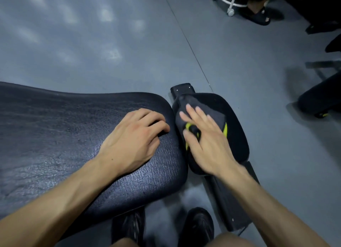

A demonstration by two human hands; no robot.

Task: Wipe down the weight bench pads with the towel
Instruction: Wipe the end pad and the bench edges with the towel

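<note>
A large black leather bench pad (55, 136) fills the left and middle of the view. To its right lies a smaller black pad (234, 121) on a black frame. A dark grey towel with yellow-green stripes (191, 106) lies on the small pad. My right hand (204, 136) presses flat on the towel with fingers spread; it is blurred. My left hand (132, 138) rests on the right end of the large pad, its fingers bent at the pad's edge and holding nothing.
Grey floor (92, 44) surrounds the bench. My dark shoes (195, 226) stand below the pads. At the top right are a white wheeled stool base (230, 3) and another person's sandalled foot (258, 14). Dark equipment (321, 97) sits at the right edge.
</note>
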